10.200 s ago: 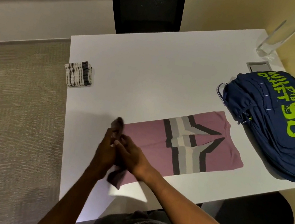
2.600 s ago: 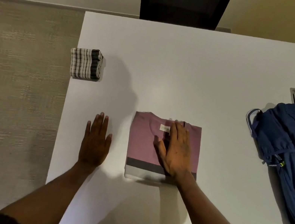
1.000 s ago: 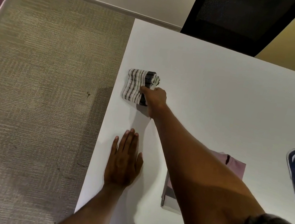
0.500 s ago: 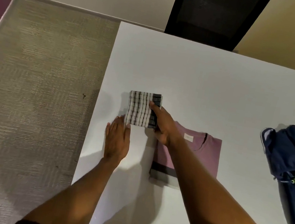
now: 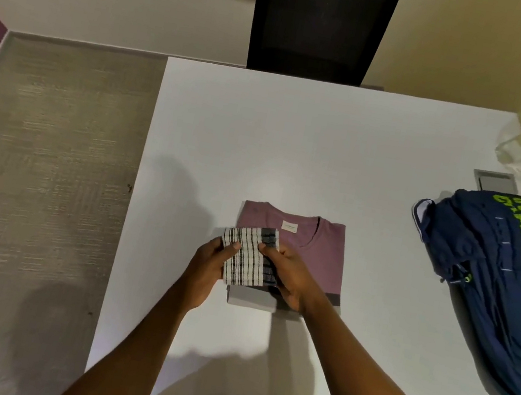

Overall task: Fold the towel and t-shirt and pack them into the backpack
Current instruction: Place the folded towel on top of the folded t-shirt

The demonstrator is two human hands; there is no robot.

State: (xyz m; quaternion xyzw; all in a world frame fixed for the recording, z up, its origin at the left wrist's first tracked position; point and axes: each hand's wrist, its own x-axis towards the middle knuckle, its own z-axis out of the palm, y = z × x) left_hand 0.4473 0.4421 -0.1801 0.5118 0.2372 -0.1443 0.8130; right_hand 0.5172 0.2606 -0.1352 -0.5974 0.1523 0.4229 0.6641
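Two folded items, one bag; entries follow.

1. Checked towel [image 5: 246,257]: folded into a small block, dark border on its right side. It sits over the left half of the t-shirt. I cannot tell whether it rests on the shirt or hangs just above it.
2. Mauve t-shirt [image 5: 319,253]: folded to a rectangle, collar and label uppermost, grey and dark bands at the near end. It lies flat near the middle of the white surface [image 5: 297,141].
3. Navy backpack [image 5: 496,291]: lies on its side at the right of the surface, well apart from the clothes. I cannot tell whether its opening is unzipped.
4. Left hand [image 5: 209,265]: curled round the towel's left edge, thumb on top.
5. Right hand [image 5: 290,275]: curled round the towel's dark-bordered right edge, fingers on top.

Step in hand, as I judge it: folding is done, and I am stacking the towel on the shirt to make one bundle.

Next move, as I judge it: settle the towel squarely, take both layers from beneath so the folds hold, and carry them right to the backpack, whose mouth must be open first.

Changes: half a second ago the towel was by the shirt's far left corner, with my right hand alone gripping it and my left hand flat on the surface. A second ago it lay at the surface's left edge. Now both hands have it above the shirt.
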